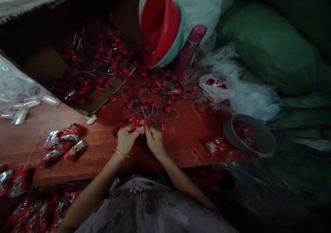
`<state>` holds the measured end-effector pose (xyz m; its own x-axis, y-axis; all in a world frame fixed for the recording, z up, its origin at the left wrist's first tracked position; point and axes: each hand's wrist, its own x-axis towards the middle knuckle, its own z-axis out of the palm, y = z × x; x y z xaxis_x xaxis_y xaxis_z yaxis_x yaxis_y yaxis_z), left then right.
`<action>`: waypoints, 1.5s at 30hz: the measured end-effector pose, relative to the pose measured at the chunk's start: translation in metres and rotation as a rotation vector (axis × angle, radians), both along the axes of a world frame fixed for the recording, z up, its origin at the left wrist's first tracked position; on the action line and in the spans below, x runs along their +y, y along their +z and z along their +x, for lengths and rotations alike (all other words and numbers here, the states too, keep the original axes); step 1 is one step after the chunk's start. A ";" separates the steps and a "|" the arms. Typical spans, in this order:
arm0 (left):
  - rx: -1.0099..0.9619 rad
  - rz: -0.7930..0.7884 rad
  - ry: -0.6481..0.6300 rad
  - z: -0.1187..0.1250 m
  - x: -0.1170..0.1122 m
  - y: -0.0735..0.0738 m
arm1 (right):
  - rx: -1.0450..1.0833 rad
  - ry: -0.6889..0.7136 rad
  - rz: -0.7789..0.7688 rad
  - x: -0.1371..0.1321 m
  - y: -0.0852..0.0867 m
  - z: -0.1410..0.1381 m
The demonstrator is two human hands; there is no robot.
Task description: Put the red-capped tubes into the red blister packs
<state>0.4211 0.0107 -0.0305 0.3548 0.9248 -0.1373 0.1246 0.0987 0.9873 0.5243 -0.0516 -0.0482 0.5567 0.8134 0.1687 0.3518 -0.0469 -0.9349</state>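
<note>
Fingers (136,133) of the left hand (125,139), a gold-coloured bracelet (122,153) at its wrist, and of the right hand (156,143) close nearly together, pinching a small red printed plastic packet (140,123) just above a reddish-brown bench (183,136), seen from the head camera. More red packets lie beside the left hand, and small clear containers with red tops and dark contents (154,109) are scattered beyond, one just beside the right hand. At upper left, an open brown cardboard box (50,62) holds a heap of similar containers; a red plastic basin (173,20) leans at its side, nested in a pale turquoise basin (181,29), near a pink bottle (188,50). Filled red packets with silvery fronts (76,150) form a group at left, while at right one red packet (216,146) rests near a grey plastic tub (263,133) with red pieces inside.
</note>
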 end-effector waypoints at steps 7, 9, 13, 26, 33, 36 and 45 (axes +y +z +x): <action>0.609 0.475 -0.065 -0.007 0.039 0.008 | 0.044 -0.091 0.032 0.003 0.009 0.018; 0.819 0.588 -0.130 -0.002 0.046 0.005 | 0.024 -0.075 0.041 0.002 0.009 0.019; 0.945 0.703 -0.058 0.006 0.048 -0.003 | -0.034 -0.098 0.041 -0.001 0.005 0.018; -0.145 -0.165 0.008 0.002 0.002 0.007 | -0.071 -0.006 0.019 0.000 0.002 0.000; -0.261 -0.310 0.137 0.004 0.006 0.013 | -0.690 -0.160 -0.252 -0.008 0.003 0.029; -0.282 -0.455 0.179 0.005 0.004 0.018 | -0.822 -0.083 -0.319 -0.026 -0.003 0.045; -0.287 -0.695 0.137 0.013 0.000 0.016 | -0.784 -0.261 -0.238 -0.069 -0.019 0.064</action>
<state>0.4343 0.0106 -0.0141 0.3527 0.6977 -0.6236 -0.1861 0.7054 0.6840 0.5886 -0.1210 -0.0670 0.5252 0.7380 0.4237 0.8424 -0.3805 -0.3816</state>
